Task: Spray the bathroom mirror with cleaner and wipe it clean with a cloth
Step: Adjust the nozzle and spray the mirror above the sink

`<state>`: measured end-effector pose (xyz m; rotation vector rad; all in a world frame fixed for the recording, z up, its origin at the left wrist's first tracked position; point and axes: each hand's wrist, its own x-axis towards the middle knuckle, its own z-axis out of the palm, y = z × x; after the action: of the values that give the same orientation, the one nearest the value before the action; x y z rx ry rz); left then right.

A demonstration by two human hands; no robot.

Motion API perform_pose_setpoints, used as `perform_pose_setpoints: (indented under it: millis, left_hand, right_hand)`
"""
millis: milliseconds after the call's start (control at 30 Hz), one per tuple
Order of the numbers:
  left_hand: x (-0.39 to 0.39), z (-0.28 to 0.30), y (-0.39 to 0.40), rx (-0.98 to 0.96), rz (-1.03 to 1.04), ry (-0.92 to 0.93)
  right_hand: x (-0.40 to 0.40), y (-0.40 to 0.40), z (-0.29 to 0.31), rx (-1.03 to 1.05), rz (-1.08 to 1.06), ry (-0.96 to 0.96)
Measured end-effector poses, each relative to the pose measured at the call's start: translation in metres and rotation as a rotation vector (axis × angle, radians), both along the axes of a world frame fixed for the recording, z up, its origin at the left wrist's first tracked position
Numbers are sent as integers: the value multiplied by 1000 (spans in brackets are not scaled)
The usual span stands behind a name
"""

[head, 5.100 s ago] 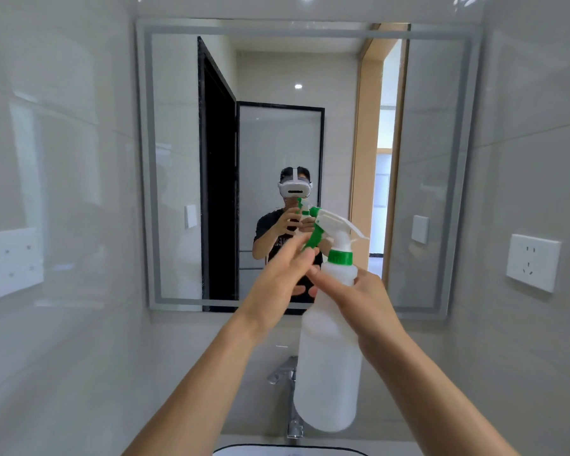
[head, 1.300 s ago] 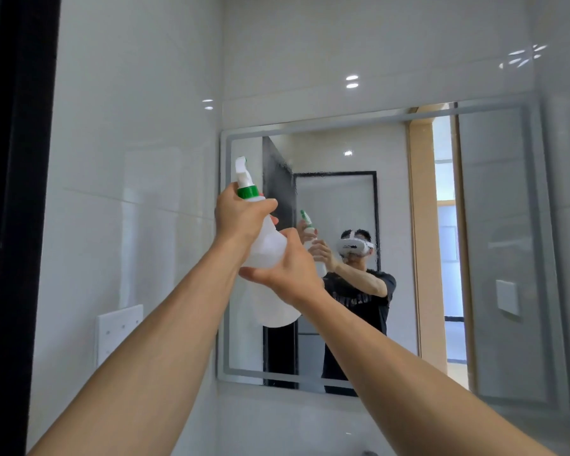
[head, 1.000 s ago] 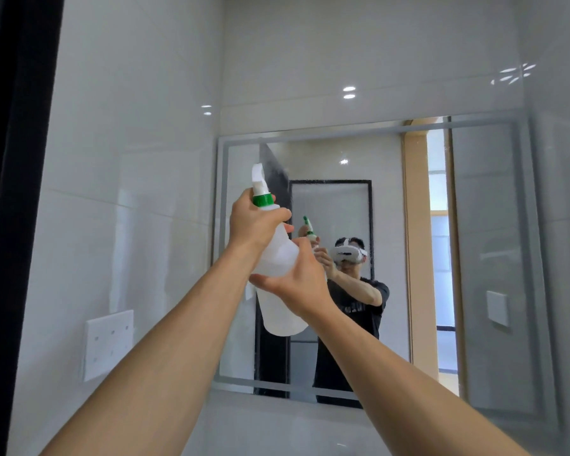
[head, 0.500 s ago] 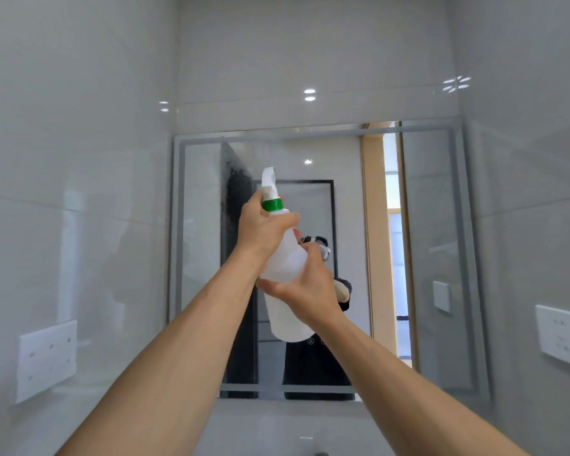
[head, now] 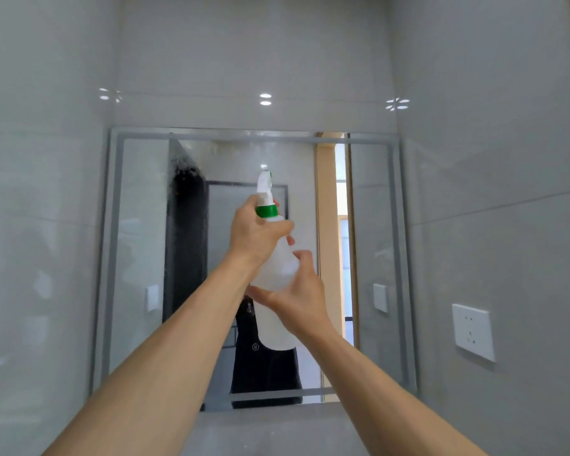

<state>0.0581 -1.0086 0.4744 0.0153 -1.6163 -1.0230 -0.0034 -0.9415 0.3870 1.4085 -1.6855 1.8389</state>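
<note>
The translucent white plastic spray bottle with a green collar [head: 274, 278] is held upright before the frosted-edged rectangular wall mirror [head: 372, 225], left hand [head: 255, 233] wrapped around its neck, right hand [head: 298, 292] cupping its body from behind.

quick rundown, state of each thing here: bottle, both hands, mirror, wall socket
spray bottle: upright, raised before the mirror, held by both hands
left hand: gripping the bottle's neck
right hand: cupping the bottle's body
mirror: droplets at upper left
wall socket: nothing plugged in
</note>
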Motion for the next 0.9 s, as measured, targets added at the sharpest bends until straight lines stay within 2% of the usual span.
perform_pose_setpoints:
  millis: [400, 700, 900]
  left_hand:
    - [-42, 3, 37, -39, -156, -22]
    - [-66, 3, 68, -62, -142, -38]
    - [-74, 4, 87, -31, -292, -85]
  right_hand:
    - [-27, 48, 3, -8, -109, -23]
    - [-44, 78, 2, 3, -220, -41]
    - [-54, 93, -1, -14, -301, -54]
